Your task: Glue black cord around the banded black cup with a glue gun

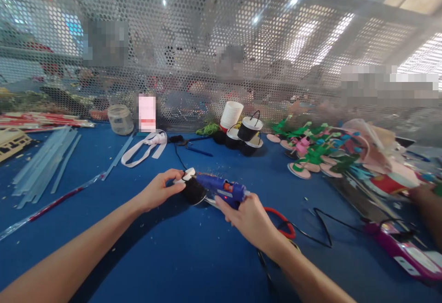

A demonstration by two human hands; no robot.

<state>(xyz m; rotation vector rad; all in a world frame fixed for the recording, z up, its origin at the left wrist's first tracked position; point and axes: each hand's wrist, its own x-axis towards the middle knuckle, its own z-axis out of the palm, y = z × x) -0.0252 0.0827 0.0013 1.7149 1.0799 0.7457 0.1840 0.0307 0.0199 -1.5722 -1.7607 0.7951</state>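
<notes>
My left hand (159,191) grips a small black cup (193,192) by its white end, thumb and fingers on either side. The cup lies tilted on its side over the blue table, and a thin black cord runs up from it. In my right hand (251,218) is a blue hot glue gun (223,189) with a small red light lit on its body. Its nozzle end points left and meets the side of the cup; whether it touches cannot be made out. The fingers of my right hand are partly hidden behind the gun.
Beyond stand black cups with handles (250,129) and stacked white paper cups (231,115). Translucent glue sticks (44,165), a jar (120,119) and white ribbon (133,156) lie left. Rightward are green figures (312,151), a magenta power strip (397,247), cables and another person's hand (424,201).
</notes>
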